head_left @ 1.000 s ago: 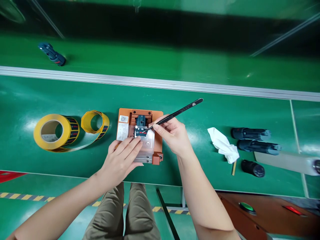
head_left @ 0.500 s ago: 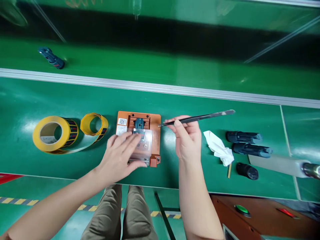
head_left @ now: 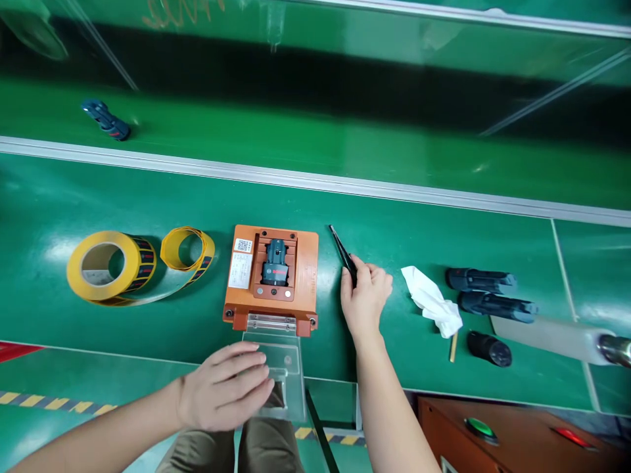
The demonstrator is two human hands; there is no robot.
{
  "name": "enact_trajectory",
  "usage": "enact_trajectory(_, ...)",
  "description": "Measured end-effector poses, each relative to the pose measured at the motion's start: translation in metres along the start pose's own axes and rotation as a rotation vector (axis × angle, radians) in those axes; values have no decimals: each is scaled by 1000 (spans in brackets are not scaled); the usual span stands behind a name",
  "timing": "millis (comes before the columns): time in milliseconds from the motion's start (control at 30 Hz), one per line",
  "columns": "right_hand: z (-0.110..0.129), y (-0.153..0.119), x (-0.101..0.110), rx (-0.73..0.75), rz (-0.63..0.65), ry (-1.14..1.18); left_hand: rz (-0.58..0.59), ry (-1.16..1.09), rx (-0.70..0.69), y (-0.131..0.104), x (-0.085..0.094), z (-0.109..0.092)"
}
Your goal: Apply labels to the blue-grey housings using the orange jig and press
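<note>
My left hand (head_left: 231, 387) lies over the clear hinged cover (head_left: 290, 394), fingers stretched out. The cover is swung back towards me past the table's front edge. It is joined to the orange fixture (head_left: 306, 269), in whose recess sits a dark blue tool housing (head_left: 276, 253) bearing a label (head_left: 275, 273). To the right of the fixture, my right hand (head_left: 365, 295) is closed on black tweezers (head_left: 341, 247). Their far end points away from me, low over the table or on it.
A yellow label roll (head_left: 76, 266) with a loose curled strip (head_left: 170, 249) stands on the left. On the right are a crumpled white tissue (head_left: 428, 299), dark tool parts (head_left: 480, 279) and a black cylindrical part (head_left: 489, 348). A green button (head_left: 480, 429) is at lower right.
The clear cover has swung open towards me, with my left hand moving the same way. My right hand has turned and lowered the tweezers, which now point away from me.
</note>
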State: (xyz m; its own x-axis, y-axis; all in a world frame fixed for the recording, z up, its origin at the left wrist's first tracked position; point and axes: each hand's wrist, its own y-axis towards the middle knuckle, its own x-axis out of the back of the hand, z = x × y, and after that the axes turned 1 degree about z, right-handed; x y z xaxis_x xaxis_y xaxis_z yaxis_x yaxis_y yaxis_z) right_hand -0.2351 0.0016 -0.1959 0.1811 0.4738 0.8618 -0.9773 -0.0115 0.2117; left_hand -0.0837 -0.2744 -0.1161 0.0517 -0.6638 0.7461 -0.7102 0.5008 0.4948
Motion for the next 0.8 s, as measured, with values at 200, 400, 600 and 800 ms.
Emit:
enact_trajectory(200,48,6,26,418,354,350,254,160,132,-34,-17,-7)
enact_trajectory(400,59,15,7,563,535,431,-103,15,517,-8,-31,24)
enact_trajectory(600,59,20,-2,527,516,372,-83,-84,475,-2,-31,47)
enact_trajectory(800,64,24,-1,542,520,375,-53,-97,454,6,-23,60)
